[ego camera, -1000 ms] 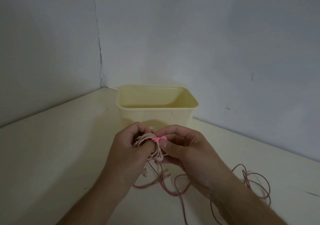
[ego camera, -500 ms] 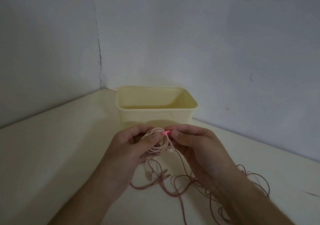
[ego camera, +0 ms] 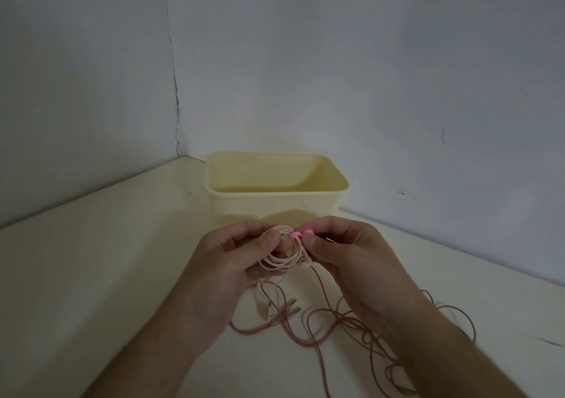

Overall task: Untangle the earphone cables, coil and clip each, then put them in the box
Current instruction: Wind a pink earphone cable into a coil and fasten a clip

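Both-handed, left hand (ego camera: 226, 263) gripping coil (ego camera: 282, 255), right hand (ego camera: 345, 254) pinching clip (ego camera: 298, 234)

dim, flat indoor light with a grey-blue cast on the walls (ego camera: 367, 76). soft shadow on the box (ego camera: 275, 208) front, above the hands. no glare. wide-angle bending at edges (forearms stretched). detail soft, slightly grainy throughout.

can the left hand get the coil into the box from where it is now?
Probably yes. The left hand holds the coiled cable just in front of the open box, nothing between; the right hand pinches the pink clip.
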